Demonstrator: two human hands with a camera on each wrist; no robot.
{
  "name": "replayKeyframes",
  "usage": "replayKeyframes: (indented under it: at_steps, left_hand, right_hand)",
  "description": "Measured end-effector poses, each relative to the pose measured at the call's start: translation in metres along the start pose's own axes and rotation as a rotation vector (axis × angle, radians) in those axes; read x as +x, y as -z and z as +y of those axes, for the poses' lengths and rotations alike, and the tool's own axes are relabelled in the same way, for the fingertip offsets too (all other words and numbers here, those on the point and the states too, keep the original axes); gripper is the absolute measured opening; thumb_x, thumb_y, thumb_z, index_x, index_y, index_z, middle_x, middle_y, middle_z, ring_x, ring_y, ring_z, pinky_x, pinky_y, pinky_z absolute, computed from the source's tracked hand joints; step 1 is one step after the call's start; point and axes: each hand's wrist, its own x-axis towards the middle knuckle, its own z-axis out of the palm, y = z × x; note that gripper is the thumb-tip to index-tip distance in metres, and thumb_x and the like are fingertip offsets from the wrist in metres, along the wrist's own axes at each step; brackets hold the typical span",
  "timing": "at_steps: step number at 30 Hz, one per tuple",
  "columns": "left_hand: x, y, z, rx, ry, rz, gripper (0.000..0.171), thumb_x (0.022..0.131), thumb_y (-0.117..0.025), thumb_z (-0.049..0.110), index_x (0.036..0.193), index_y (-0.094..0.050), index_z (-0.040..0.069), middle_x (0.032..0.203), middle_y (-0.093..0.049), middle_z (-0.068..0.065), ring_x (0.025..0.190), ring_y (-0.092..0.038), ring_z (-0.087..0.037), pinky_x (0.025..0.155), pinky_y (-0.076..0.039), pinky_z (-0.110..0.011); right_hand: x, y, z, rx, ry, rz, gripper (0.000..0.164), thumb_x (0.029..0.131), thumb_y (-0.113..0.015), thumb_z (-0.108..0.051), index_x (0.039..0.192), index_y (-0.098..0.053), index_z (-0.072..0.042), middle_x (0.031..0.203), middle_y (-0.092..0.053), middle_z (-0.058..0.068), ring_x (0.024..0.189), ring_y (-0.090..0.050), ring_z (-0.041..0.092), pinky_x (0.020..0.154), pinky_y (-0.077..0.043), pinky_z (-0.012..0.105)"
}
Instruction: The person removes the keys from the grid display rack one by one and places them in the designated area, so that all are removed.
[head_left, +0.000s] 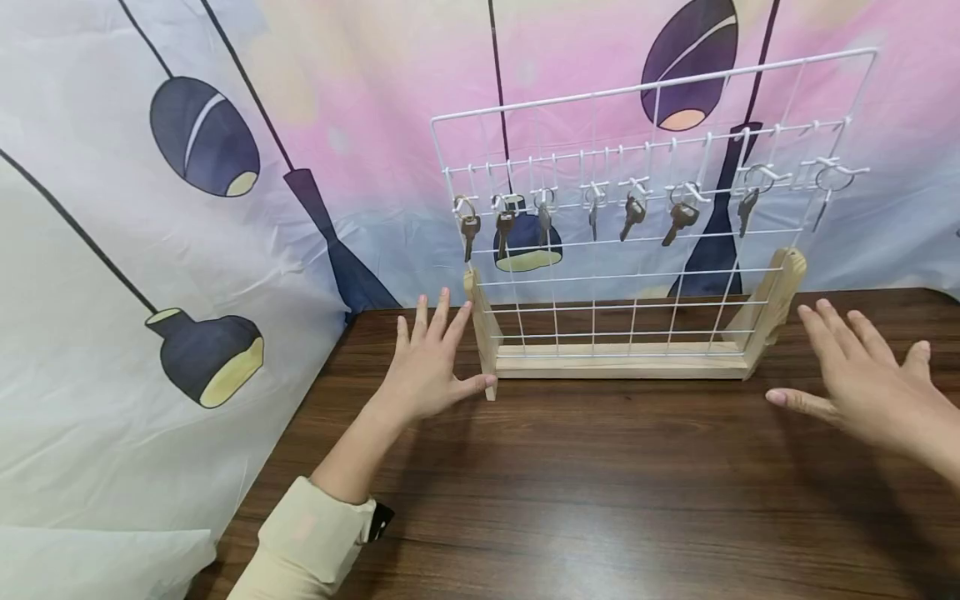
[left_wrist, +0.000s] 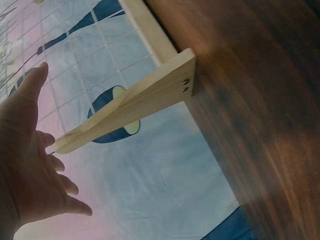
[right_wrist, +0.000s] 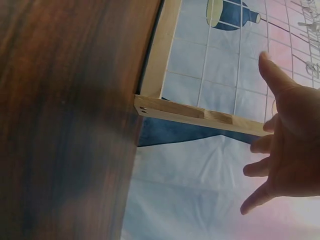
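Observation:
A white wire grid rack stands upright on a wooden base between two wooden side supports. Several keys, among them a dark key, hang by rings from white hooks across its middle. My left hand is spread beside the left support, its thumb near the support's foot; whether it touches cannot be told. To the right of the right support, my right hand is held apart with fingers spread. Both wrist views show an empty palm, the left hand and the right hand.
The rack stands on a dark brown wooden table, towards its back edge. Behind hangs a cloth printed with lamps, which continues down the left side. A beige sleeve covers the left forearm, with a dark band at its cuff.

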Motion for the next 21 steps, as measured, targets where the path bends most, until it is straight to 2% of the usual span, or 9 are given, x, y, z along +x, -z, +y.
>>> replayKeyframes:
  at_steps: [7, 9, 11, 13, 16, 19, 21]
  left_hand:
    - [-0.003, -0.006, -0.001, -0.032, -0.012, -0.018, 0.101, 0.075, -0.058, 0.068, 0.149, -0.012, 0.016, 0.153, -0.002, -0.014, 0.136, 0.007, -0.039, 0.101, -0.005, -0.065]
    - [-0.001, -0.007, -0.003, -0.072, -0.006, -0.007, 0.101, 0.077, -0.06, 0.064, 0.149, -0.01, 0.013, 0.153, -0.002, -0.015, 0.136, 0.005, -0.038, 0.101, -0.006, -0.065]
    - [0.003, -0.009, -0.006, -0.152, 0.014, 0.017, 0.101, 0.079, -0.062, 0.059, 0.149, -0.007, 0.012, 0.153, -0.002, -0.015, 0.137, 0.003, -0.036, 0.103, -0.007, -0.062]
    - [0.01, -0.011, -0.009, -0.285, 0.035, 0.06, 0.101, 0.08, -0.065, 0.052, 0.149, -0.005, 0.011, 0.153, -0.002, -0.013, 0.138, -0.001, -0.033, 0.105, -0.01, -0.058]
    - [0.025, -0.014, -0.011, -0.58, 0.07, 0.15, 0.097, 0.082, -0.068, 0.04, 0.149, -0.005, 0.011, 0.153, -0.005, -0.011, 0.138, -0.008, -0.028, 0.107, -0.016, -0.049]
    - [0.044, -0.015, -0.012, -0.926, 0.09, 0.253, 0.084, 0.088, -0.064, 0.026, 0.148, -0.008, 0.006, 0.152, -0.011, -0.012, 0.137, -0.016, -0.027, 0.107, -0.021, -0.045]
    - [0.058, -0.016, -0.012, -1.114, 0.093, 0.315, 0.073, 0.092, -0.058, 0.018, 0.146, -0.013, 0.001, 0.149, -0.02, -0.015, 0.135, -0.023, -0.026, 0.106, -0.024, -0.04]
  right_hand:
    - [0.003, -0.004, 0.001, 0.015, 0.033, -0.068, 0.106, 0.08, -0.059, -0.059, 0.148, 0.007, -0.01, 0.149, 0.007, 0.024, 0.132, 0.01, 0.047, 0.076, 0.016, 0.078]
    - [0.004, -0.003, -0.001, 0.025, 0.046, -0.056, 0.102, 0.081, -0.059, -0.057, 0.148, 0.002, -0.011, 0.15, 0.001, 0.024, 0.132, 0.004, 0.049, 0.08, 0.011, 0.078]
    - [0.006, 0.001, -0.005, 0.014, 0.086, 0.001, 0.093, 0.083, -0.061, -0.051, 0.148, -0.01, -0.008, 0.146, -0.015, 0.028, 0.129, -0.013, 0.053, 0.085, -0.003, 0.078]
    - [0.008, 0.005, -0.01, 0.01, 0.134, 0.054, 0.079, 0.086, -0.062, -0.044, 0.144, -0.026, -0.004, 0.136, -0.035, 0.031, 0.12, -0.031, 0.054, 0.086, -0.02, 0.073]
    - [0.01, 0.008, -0.022, 0.036, 0.239, 0.12, 0.056, 0.087, -0.064, -0.032, 0.13, -0.046, -0.003, 0.114, -0.054, 0.032, 0.101, -0.05, 0.051, 0.077, -0.037, 0.063]
    - [0.011, 0.006, -0.039, 0.105, 0.325, 0.123, 0.044, 0.086, -0.066, -0.026, 0.123, -0.055, -0.005, 0.108, -0.06, 0.026, 0.098, -0.056, 0.044, 0.077, -0.041, 0.058]
    - [0.013, 0.002, -0.05, 0.139, 0.38, 0.132, 0.039, 0.085, -0.067, -0.023, 0.119, -0.059, -0.007, 0.107, -0.063, 0.02, 0.098, -0.058, 0.039, 0.078, -0.042, 0.054]
